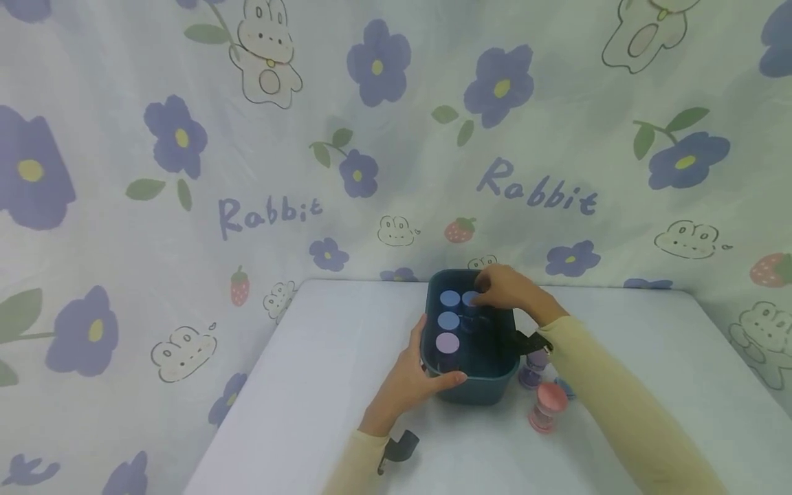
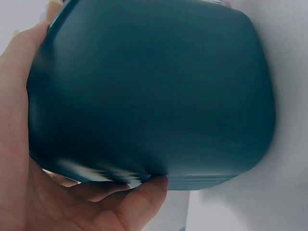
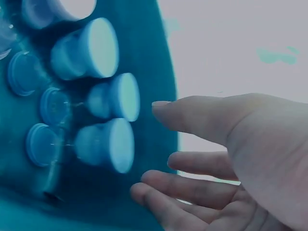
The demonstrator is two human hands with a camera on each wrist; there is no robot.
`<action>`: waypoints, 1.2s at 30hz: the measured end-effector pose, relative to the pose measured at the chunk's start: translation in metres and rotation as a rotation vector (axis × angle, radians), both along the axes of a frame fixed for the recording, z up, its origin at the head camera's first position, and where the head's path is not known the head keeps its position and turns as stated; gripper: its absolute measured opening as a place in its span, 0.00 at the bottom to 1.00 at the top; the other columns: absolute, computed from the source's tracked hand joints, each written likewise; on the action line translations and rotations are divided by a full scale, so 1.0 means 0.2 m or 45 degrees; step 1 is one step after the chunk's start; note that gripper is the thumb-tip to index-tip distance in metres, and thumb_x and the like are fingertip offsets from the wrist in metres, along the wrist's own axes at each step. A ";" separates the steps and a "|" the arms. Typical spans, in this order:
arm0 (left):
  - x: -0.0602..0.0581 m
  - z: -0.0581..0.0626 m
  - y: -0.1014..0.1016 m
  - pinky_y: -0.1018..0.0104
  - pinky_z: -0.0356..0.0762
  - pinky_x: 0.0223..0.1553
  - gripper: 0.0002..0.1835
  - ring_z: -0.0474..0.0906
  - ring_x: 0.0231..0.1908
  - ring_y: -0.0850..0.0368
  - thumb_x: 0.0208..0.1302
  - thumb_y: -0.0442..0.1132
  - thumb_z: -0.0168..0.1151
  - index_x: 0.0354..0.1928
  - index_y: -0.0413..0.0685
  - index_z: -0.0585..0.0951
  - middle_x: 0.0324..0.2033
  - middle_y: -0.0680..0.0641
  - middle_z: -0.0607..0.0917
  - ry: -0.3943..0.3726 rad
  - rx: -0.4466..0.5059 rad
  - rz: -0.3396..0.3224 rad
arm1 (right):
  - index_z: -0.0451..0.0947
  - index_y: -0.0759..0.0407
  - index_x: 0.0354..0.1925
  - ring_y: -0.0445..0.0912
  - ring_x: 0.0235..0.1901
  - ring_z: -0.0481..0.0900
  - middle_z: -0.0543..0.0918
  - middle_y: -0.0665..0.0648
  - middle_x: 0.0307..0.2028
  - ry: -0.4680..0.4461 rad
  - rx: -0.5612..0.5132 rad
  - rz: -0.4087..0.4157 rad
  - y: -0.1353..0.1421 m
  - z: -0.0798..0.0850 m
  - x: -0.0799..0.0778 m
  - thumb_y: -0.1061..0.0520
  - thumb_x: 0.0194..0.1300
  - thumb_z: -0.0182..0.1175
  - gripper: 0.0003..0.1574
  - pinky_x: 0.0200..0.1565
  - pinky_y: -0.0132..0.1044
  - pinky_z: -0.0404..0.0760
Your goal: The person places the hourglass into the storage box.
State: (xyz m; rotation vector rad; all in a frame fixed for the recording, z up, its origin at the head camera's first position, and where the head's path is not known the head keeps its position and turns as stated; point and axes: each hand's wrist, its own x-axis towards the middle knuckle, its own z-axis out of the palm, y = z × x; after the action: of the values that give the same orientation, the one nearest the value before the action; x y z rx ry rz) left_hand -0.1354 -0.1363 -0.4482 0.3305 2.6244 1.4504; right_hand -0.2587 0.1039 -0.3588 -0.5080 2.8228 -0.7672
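My left hand (image 1: 408,378) grips the near left corner of a dark teal bin (image 1: 473,392), thumb along the near end and fingers along the left wall. Inside the bin, sand timers stand upright: blue ones (image 1: 449,298) towards the far end and a lilac one (image 1: 447,343) nearer. Over the far right part of the bin is my right hand (image 1: 507,287). In the right wrist view its thumb and fingers are spread, apart from the blue sand timer (image 3: 121,146) nearest them. The head view partly hides that timer behind the fingers.
Right of the bin, a pink sand timer (image 1: 548,405) and a purple sand timer (image 1: 533,368) stand on the white table (image 1: 346,357). A blue item (image 1: 566,389) is partly hidden by the right sleeve. A patterned curtain (image 1: 396,137) hangs behind the table.
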 end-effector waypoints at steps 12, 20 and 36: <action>-0.01 0.00 0.01 0.30 0.62 0.74 0.69 0.59 0.79 0.44 0.47 0.72 0.76 0.83 0.72 0.40 0.83 0.52 0.55 -0.015 0.016 0.009 | 0.77 0.65 0.65 0.62 0.58 0.83 0.84 0.67 0.58 0.130 -0.254 -0.028 0.23 0.17 0.23 0.48 0.71 0.66 0.32 0.59 0.60 0.84; -0.01 -0.01 0.01 0.29 0.63 0.73 0.69 0.60 0.79 0.43 0.48 0.72 0.76 0.83 0.71 0.41 0.82 0.50 0.56 0.006 0.001 0.020 | 0.78 0.64 0.63 0.60 0.56 0.84 0.85 0.67 0.58 0.159 -0.302 -0.098 0.40 0.16 0.39 0.45 0.72 0.65 0.31 0.59 0.59 0.84; 0.00 -0.02 0.01 0.29 0.62 0.73 0.68 0.58 0.80 0.44 0.47 0.71 0.77 0.82 0.74 0.41 0.83 0.52 0.55 0.002 0.000 0.030 | 0.75 0.65 0.66 0.63 0.56 0.83 0.83 0.69 0.59 0.206 -0.303 -0.290 0.60 -0.04 0.57 0.43 0.72 0.65 0.36 0.57 0.61 0.84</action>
State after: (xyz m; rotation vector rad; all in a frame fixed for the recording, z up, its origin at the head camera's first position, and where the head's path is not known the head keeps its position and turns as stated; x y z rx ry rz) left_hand -0.1358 -0.1337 -0.4517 0.3015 2.6385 1.4578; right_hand -0.1440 0.2231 -0.3661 -0.2947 2.9905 -1.1657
